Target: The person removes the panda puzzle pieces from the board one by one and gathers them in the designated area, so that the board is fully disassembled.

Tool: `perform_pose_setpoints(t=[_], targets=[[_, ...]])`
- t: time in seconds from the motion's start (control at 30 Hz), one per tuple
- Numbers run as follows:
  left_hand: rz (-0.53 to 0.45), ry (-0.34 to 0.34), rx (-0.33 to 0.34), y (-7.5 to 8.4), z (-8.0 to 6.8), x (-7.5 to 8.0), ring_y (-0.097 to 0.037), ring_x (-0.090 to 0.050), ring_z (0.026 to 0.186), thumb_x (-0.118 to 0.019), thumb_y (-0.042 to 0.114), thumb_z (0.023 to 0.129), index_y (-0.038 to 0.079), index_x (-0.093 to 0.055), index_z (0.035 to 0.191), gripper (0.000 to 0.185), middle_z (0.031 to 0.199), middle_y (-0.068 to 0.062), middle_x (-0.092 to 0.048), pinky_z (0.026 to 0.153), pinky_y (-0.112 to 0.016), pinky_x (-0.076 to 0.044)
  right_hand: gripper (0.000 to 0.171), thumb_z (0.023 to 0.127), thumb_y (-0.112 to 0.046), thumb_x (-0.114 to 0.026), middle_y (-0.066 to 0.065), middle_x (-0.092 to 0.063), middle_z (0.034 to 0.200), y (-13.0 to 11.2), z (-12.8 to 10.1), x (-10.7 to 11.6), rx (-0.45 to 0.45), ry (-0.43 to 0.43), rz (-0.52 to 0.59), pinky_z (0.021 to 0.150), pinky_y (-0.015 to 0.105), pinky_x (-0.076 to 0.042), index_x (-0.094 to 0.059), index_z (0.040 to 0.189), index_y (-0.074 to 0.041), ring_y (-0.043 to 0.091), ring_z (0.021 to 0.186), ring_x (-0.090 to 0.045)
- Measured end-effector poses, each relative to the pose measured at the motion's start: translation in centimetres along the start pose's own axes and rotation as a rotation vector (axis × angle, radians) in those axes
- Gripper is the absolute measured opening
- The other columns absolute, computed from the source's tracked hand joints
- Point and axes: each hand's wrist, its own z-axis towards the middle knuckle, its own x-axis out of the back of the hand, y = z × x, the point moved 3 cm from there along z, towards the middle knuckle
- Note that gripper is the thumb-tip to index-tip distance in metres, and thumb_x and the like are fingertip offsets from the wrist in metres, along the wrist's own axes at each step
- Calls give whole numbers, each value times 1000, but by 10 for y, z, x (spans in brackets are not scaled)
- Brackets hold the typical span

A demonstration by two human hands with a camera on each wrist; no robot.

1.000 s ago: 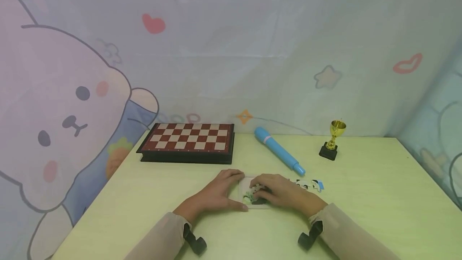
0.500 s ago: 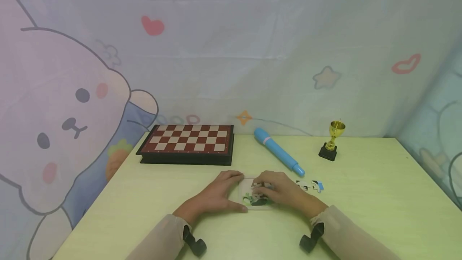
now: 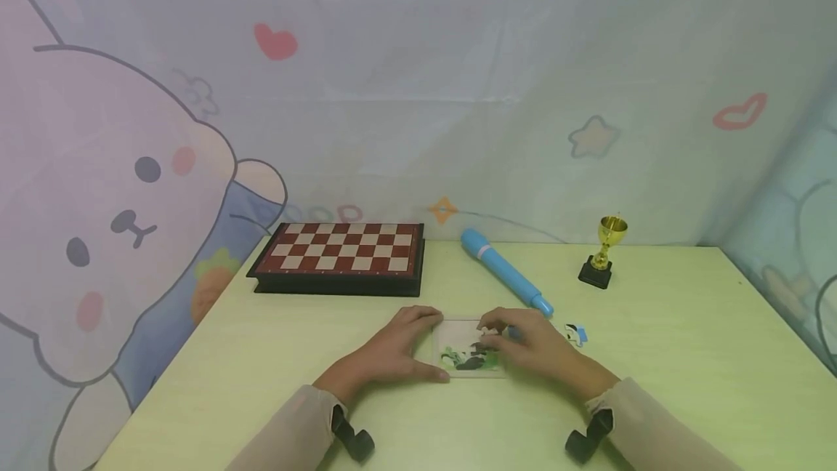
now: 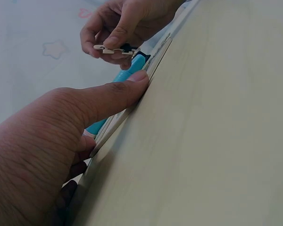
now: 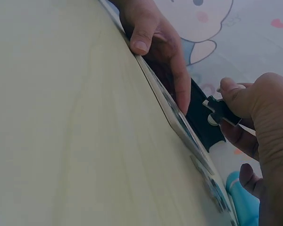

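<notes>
A small framed jigsaw puzzle (image 3: 474,375) lies flat on the table, with green, black and white pieces along its near part and bare backing behind them. My left hand (image 3: 395,349) grips the frame's left end, thumb at the near edge and fingers at the far edge. Raised over its right side, my right hand (image 3: 532,344) pinches a puzzle piece (image 5: 221,112) between thumb and fingers; dark and pale parts show on it. In the left wrist view the same puzzle piece (image 4: 107,50) is clear of the frame. One loose puzzle piece (image 3: 575,335) lies right of that hand.
A blue pen-shaped tube (image 3: 506,275) lies slantwise behind the puzzle. At the back left is a red-and-white chessboard box (image 3: 346,256). A small gold trophy cup (image 3: 604,249) stands at the back right. A printed cloth (image 3: 418,93) hangs behind the table.
My right hand has moved right and lifted from the puzzle, uncovering green and black pieces in the frame. It now covers the spot of one loose piece. My left hand stays put.
</notes>
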Motion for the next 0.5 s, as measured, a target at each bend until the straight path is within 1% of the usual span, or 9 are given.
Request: perform_pose_setpoints(t=[0.1,0.17,0.27,0.37,0.43,0.5], targets=[[-10,3,2,1,-1,1,-19,-25,147,-75,73,72,16,-43,153,104,157,3,-35,118,-47,-29,23,87,-7,-78,-2,-74,99,3,-7,8,-26,23,8,69,34,-59,-71,108,-14,9,84,-68],[-14,3,3,2,-1,2,-19,-25,147,-76,72,72,16,-43,153,104,157,2,-35,118,-46,-29,24,87,-5,-78,-5,-73,98,6,-13,14,-45,42,2,66,34,-58,-71,107,-16,8,83,-67],[-14,4,4,2,-2,2,-19,-24,147,-76,72,72,16,-43,153,104,157,2,-35,118,-47,-29,28,85,-1,-79,-8,-71,92,9,-23,23,-64,75,-16,61,31,-55,-70,106,-18,6,77,-64],[-16,2,5,2,-2,2,-18,-25,147,-76,71,72,16,-43,153,103,157,2,-35,118,-46,-29,31,82,4,-78,-8,-69,85,13,-33,32,-76,100,-15,56,26,-50,-70,104,-17,6,71,-59],[-16,1,5,2,-2,2,-18,-24,147,-76,71,73,16,-43,153,103,157,2,-35,119,-46,-29,33,82,7,-77,-8,-68,83,14,-40,39,-80,106,-7,54,24,-48,-70,103,-17,6,69,-56],[-13,1,6,3,-2,2,-18,-24,147,-76,71,73,16,-43,153,103,157,2,-35,119,-45,-29,33,83,7,-76,-11,-67,82,17,-47,46,-98,104,-13,54,21,-45,-70,103,-19,5,68,-54]])
